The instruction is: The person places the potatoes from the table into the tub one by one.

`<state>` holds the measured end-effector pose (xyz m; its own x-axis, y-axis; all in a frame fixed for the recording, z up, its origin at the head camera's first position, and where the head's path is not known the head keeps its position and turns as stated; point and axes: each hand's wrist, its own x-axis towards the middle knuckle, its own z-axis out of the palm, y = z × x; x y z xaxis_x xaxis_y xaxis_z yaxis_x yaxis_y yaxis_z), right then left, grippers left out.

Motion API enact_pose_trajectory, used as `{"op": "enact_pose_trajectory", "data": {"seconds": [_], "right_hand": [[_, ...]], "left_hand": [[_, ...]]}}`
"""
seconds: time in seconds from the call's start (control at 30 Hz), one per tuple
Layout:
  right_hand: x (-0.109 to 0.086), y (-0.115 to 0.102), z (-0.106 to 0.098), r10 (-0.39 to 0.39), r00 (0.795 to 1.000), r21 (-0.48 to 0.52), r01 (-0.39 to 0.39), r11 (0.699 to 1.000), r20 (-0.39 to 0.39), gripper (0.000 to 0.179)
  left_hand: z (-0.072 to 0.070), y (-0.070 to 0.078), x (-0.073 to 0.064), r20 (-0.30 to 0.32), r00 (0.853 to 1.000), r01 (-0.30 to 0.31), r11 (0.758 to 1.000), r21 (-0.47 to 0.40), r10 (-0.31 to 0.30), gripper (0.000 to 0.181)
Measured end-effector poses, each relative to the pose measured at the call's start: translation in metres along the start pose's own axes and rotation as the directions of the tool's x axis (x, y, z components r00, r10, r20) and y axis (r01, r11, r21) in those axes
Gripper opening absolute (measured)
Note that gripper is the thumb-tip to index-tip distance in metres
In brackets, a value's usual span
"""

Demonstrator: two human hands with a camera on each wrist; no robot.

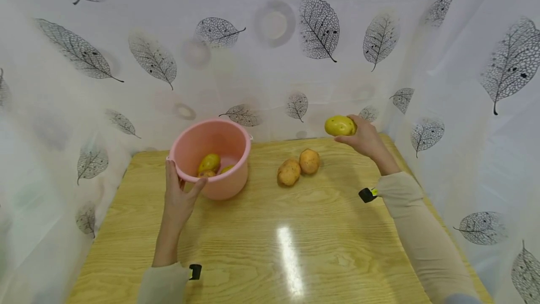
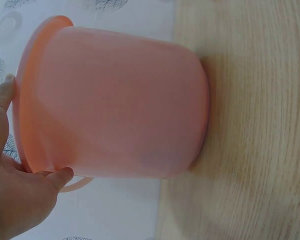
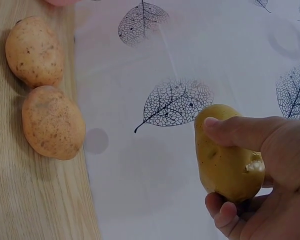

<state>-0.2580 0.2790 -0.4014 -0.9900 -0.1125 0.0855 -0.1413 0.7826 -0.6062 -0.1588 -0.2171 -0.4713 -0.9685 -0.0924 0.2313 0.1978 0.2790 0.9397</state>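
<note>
My left hand grips the near left rim of a pink bucket, thumb and fingers spread along it; the left wrist view shows the bucket's side. Inside the bucket lie several potatoes, among them a yellow one. My right hand holds a smooth yellow potato up above the back right of the table. In the right wrist view the thumb lies across this potato and the fingertips curl under it. Two brown potatoes sit side by side on the table between bucket and right hand.
The wooden table has a bright streak of reflected light in its middle. White curtain with a dark leaf print hangs behind it and along both sides. A small black device sits at the right wrist, another at the left.
</note>
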Motion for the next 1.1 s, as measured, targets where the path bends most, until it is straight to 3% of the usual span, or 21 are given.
{"op": "enact_pose_trajectory", "data": {"seconds": [0.53, 1.1], "right_hand": [[0.005, -0.015, 0.024, -0.063, 0.998, 0.05, 0.064, 0.997, -0.022, 0.074], [0.009, -0.044, 0.051, -0.088, 0.996, 0.132, 0.086, 0.988, 0.008, 0.084]], "left_hand": [[0.0, 0.003, -0.001, 0.005, 0.999, -0.037, 0.999, -0.006, 0.037, 0.107], [0.0, 0.001, 0.0, 0.007, 1.0, -0.025, 1.0, -0.01, 0.025, 0.109]]}}
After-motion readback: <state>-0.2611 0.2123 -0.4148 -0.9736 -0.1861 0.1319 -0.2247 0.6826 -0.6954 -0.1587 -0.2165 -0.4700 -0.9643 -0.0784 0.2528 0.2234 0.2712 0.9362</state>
